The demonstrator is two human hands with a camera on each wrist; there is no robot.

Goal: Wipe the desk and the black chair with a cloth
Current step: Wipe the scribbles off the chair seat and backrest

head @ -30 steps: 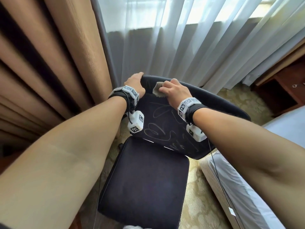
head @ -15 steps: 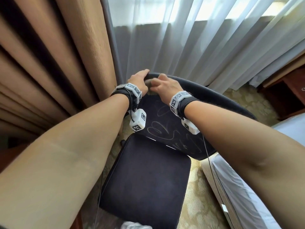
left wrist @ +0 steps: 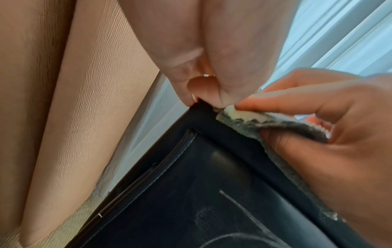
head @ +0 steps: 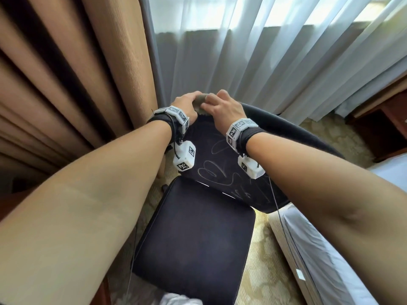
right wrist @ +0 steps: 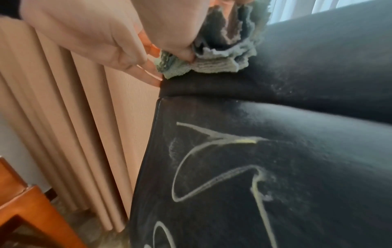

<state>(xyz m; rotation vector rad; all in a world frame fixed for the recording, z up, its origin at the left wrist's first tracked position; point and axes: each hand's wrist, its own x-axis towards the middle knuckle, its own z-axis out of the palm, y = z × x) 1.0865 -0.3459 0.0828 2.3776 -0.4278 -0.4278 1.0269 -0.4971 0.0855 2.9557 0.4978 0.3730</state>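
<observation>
The black chair (head: 193,238) stands in front of me, its backrest (head: 220,172) marked with pale chalk scribbles (right wrist: 212,167). My left hand (head: 188,104) grips the backrest's top left corner (left wrist: 201,109), fingers curled over the edge. Right beside it, my right hand (head: 220,108) holds a bunched grey-green cloth (head: 200,102) and presses it on the top edge of the backrest. In the wrist views the cloth (left wrist: 265,124) (right wrist: 212,63) sits folded under the right fingers (left wrist: 286,102), almost touching the left hand (left wrist: 212,67). No desk is in view.
Heavy beige curtains (head: 77,73) hang close on the left and sheer white ones (head: 264,62) behind the chair. A bed with white sheets (head: 330,260) runs along the right. Dark wooden furniture (head: 385,128) stands at the far right, and an orange-brown wooden piece (right wrist: 31,209) low left. Patterned carpet covers the floor.
My right hand has slid the cloth leftwards and up along the backrest's top edge until it meets the left hand. The left hand has kept its grip on the corner.
</observation>
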